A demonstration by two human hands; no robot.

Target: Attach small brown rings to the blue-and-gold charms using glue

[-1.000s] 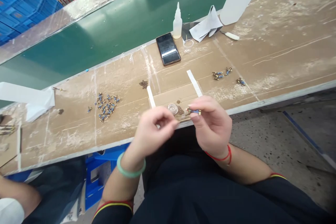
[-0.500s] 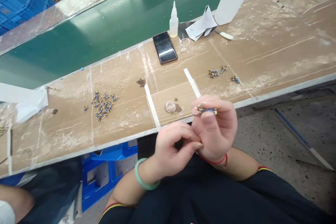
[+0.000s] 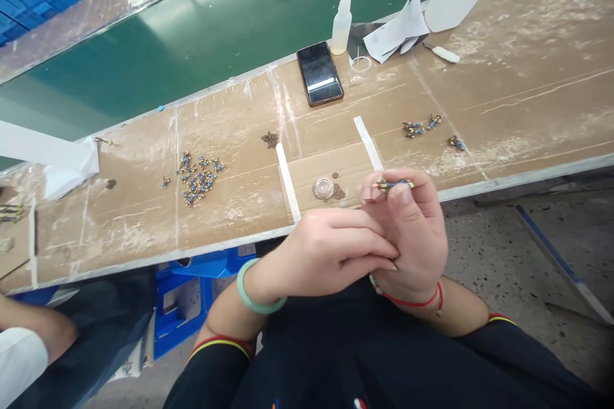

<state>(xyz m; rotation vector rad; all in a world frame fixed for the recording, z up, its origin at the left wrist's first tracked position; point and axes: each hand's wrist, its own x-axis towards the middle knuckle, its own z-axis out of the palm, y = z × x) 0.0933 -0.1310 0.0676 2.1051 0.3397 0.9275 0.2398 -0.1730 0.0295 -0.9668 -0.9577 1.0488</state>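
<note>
Between the thumb and fingers of my right hand point(image 3: 412, 230) is a small blue-and-gold figure point(image 3: 392, 185), held sideways near the fingertips. A red cord circles that wrist. My left hand point(image 3: 336, 249), below a green bangle, has its fingers drawn together against the right palm; whatever they pinch, if anything, is hidden. Just beyond the hands, a small round clear dish point(image 3: 323, 188) sits on the cardboard beside a brown stain. To the left lies a pile of similar blue-and-gold pieces point(image 3: 199, 186); several more pieces point(image 3: 413, 130) lie on the right.
A heap of small brown bits point(image 3: 270, 139) lies near a white tape strip point(image 3: 288, 182). Further back are a phone point(image 3: 320, 73), a dropper bottle point(image 3: 341, 25), crumpled paper point(image 3: 396, 35) and a white-handled tool point(image 3: 445, 54). Another person's arm point(image 3: 38, 326) shows at lower left, near a blue stool point(image 3: 185, 300).
My left fingers have straightened and shifted along the right palm. The figure stays in my right hand. The view has turned slightly, so the table items appear further right and higher.
</note>
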